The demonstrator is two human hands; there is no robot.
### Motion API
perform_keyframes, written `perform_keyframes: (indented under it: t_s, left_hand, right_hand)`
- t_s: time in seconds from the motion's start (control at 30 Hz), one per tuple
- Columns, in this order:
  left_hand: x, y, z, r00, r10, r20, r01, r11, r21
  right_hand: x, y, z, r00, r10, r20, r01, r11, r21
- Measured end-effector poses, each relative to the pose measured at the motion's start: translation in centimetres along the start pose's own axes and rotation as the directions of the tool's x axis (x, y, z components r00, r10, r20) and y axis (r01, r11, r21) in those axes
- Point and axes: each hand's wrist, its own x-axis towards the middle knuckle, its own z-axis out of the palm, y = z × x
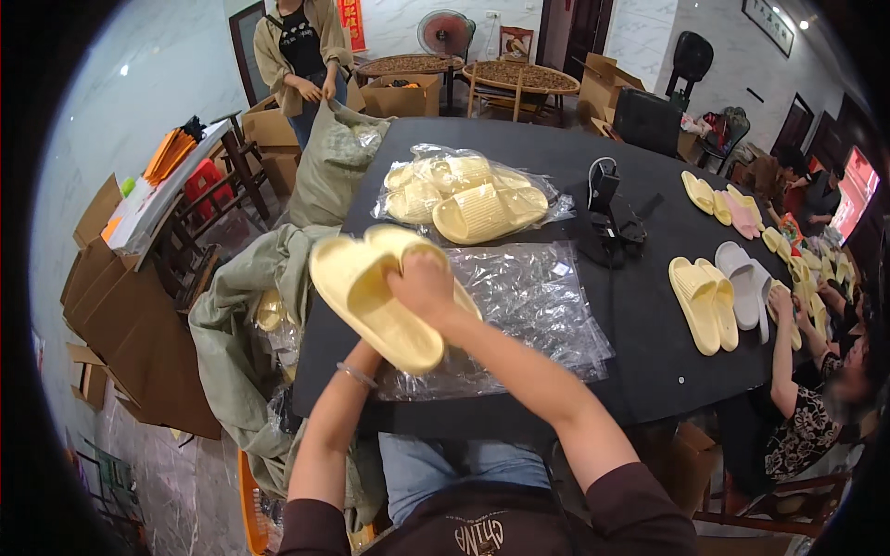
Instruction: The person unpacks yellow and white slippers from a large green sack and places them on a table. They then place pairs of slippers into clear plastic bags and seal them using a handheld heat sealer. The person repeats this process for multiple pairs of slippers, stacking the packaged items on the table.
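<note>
A pair of pale yellow slippers (375,292) is held up over the near left part of the black table (640,343). My right hand (425,285) is closed on them, its fingertips tucked at a slipper's opening. Behind the slippers, my left hand is hidden; only the left wrist with a bangle (356,374) shows, reaching up underneath them. Beneath my right arm lie flat clear plastic bags (528,306). Farther back on the table is a heap of bagged yellow slippers (477,199).
A green woven sack (241,324) with bagged slippers sits at the table's left edge. Black equipment with a cable (607,208) stands mid-table. Slipper pairs (705,296) line the right side, where a co-worker (802,417) handles more. Another person (301,69) holds a sack (334,157).
</note>
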Motion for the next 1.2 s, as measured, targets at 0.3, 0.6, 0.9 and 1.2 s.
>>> perform_keyframes:
  t_s: [0.3, 0.6, 0.9, 1.2]
  left_hand:
    - [-0.5, 3.6, -1.5, 0.993, 0.052, 0.108, -0.104, 0.819, 0.564]
    - [0.2, 4.4, -1.3, 0.998, -0.067, 0.004, 0.053, 0.832, 0.552]
    - [-4.5, 10.2, -3.7, 0.988, 0.063, 0.143, -0.108, 0.939, 0.327]
    - [-13.3, 11.0, -4.3, 0.989, -0.081, 0.123, 0.010, 0.869, 0.494]
  right_hand:
    - [-5.6, 8.5, 0.7, 0.984, 0.166, -0.062, -0.176, 0.954, -0.244]
    - [-7.3, 16.5, -3.3, 0.910, 0.315, -0.271, -0.402, 0.832, -0.382]
    - [-6.9, 16.6, -3.6, 0.898, 0.316, -0.306, -0.416, 0.836, -0.358]
    - [-7.3, 16.7, -3.0, 0.902, 0.273, -0.333, -0.382, 0.865, -0.324]
